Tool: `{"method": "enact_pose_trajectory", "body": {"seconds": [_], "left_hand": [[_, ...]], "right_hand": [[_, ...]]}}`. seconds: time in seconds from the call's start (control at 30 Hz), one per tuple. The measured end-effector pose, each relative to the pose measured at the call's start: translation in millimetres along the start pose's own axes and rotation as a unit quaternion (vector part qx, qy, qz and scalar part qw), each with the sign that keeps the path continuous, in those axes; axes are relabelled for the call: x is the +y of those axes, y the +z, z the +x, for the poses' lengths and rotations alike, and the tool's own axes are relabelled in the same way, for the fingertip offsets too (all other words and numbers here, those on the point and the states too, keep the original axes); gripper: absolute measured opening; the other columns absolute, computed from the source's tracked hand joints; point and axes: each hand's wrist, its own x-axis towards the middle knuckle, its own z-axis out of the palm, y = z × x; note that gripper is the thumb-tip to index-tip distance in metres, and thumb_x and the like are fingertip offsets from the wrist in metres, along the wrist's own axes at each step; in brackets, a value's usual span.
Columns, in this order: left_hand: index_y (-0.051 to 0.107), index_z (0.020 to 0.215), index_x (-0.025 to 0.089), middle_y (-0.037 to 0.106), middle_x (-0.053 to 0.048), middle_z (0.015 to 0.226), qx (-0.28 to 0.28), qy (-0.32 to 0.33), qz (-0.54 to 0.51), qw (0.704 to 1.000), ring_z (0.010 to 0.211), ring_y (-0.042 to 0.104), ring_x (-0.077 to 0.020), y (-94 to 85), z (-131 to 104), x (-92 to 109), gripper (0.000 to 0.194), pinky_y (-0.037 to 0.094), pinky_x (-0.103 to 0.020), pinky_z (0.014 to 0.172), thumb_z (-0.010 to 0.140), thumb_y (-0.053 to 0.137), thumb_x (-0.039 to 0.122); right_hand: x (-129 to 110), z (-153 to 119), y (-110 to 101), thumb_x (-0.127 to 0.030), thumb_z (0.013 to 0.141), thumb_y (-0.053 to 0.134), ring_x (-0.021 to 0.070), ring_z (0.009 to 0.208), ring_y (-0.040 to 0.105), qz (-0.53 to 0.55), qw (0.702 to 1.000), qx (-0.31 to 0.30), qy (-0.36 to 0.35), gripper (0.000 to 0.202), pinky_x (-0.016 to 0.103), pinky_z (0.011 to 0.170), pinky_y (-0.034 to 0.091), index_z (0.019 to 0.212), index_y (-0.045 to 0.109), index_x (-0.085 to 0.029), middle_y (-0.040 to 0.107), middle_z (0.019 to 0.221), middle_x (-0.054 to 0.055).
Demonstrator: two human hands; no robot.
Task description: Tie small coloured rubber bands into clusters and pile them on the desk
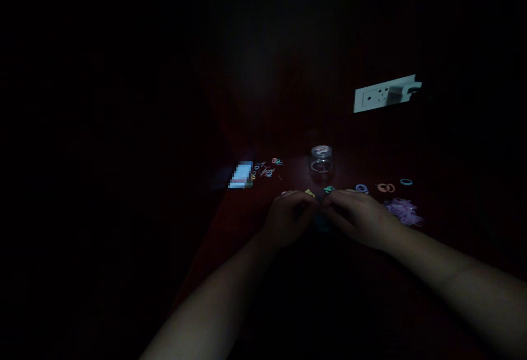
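My left hand (290,214) and my right hand (357,214) are close together over the dark red table (224,228), thumbs and fingers pinched towards each other. Between the fingertips is something dark, too dim to make out. Just beyond my left fingers lies a yellow band (310,192), and a green band (329,189) sits beyond my right fingertips. A purple-blue band (362,188) is behind my right hand. Beside my right wrist is a pile of light purple bands (404,212).
A clear lidded jar (321,159) stands behind the hands. Orange bands (386,187) and a blue band (406,182) lie at the right. Small loose bands (267,172) are near a lit phone (241,175) at the left. A wall socket (385,94) holds a plug.
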Motion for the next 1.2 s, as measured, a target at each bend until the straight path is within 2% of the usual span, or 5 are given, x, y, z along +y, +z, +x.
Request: {"method": "enact_pose_trajectory", "body": {"seconds": [0.33, 0.57, 0.93, 1.1, 1.2], "left_hand": [[0.067, 0.088, 0.020, 0.070, -0.003, 0.084, -0.015, 0.002, 0.012, 1.000, 0.078, 0.063, -0.0147, -1.9, 0.6, 2.2, 0.013, 0.049, -0.028, 0.076, 0.090, 0.058, 0.028], [0.067, 0.090, 0.019, 0.069, -0.003, 0.087, 0.004, 0.008, 0.009, 1.000, 0.082, 0.063, -0.0150, -1.7, -0.7, -2.0, 0.011, 0.050, -0.029, 0.077, 0.089, 0.059, 0.027], [0.063, 0.090, 0.018, 0.067, -0.003, 0.085, 0.042, 0.027, -0.009, 0.999, 0.072, 0.060, -0.0121, -3.4, -2.6, -4.0, 0.009, 0.048, -0.025, 0.067, 0.090, 0.057, 0.025], [0.065, 0.099, 0.018, 0.069, -0.004, 0.091, 0.016, 0.050, -0.001, 0.999, 0.075, 0.061, -0.0129, -2.8, -0.6, -2.9, 0.016, 0.050, -0.026, 0.069, 0.084, 0.065, 0.023], [0.067, 0.093, 0.019, 0.069, -0.003, 0.085, 0.017, 0.041, 0.017, 0.999, 0.071, 0.061, -0.0121, -2.1, 0.0, -4.9, 0.010, 0.049, -0.025, 0.067, 0.085, 0.064, 0.024]], "right_hand": [[2.7, -0.5, 1.4, -0.023, 0.094, 0.048, 0.0178, 0.075, 0.060, 0.008, 1.000, -0.008, -0.004, 0.013, 0.030, 0.069, 0.044, 0.088, 0.059, -0.019, 0.066, 0.083, 0.005], [1.0, 0.0, 0.8, -0.022, 0.094, 0.047, 0.0171, 0.072, 0.059, -0.001, 1.000, 0.000, -0.009, 0.014, 0.030, 0.068, 0.043, 0.088, 0.060, -0.019, 0.066, 0.080, 0.004], [2.0, 0.4, 1.9, -0.022, 0.094, 0.045, 0.0172, 0.071, 0.059, -0.001, 1.000, -0.006, -0.005, 0.017, 0.029, 0.067, 0.042, 0.083, 0.057, -0.018, 0.064, 0.077, 0.005], [1.8, 0.6, 1.9, -0.021, 0.094, 0.046, 0.0177, 0.074, 0.060, -0.001, 1.000, -0.011, -0.010, 0.015, 0.030, 0.069, 0.043, 0.087, 0.059, -0.018, 0.065, 0.081, 0.006], [0.3, 1.7, 1.4, -0.021, 0.093, 0.046, 0.0184, 0.075, 0.061, -0.003, 1.000, -0.016, -0.004, 0.015, 0.031, 0.069, 0.044, 0.087, 0.059, -0.018, 0.066, 0.080, 0.006]]}}
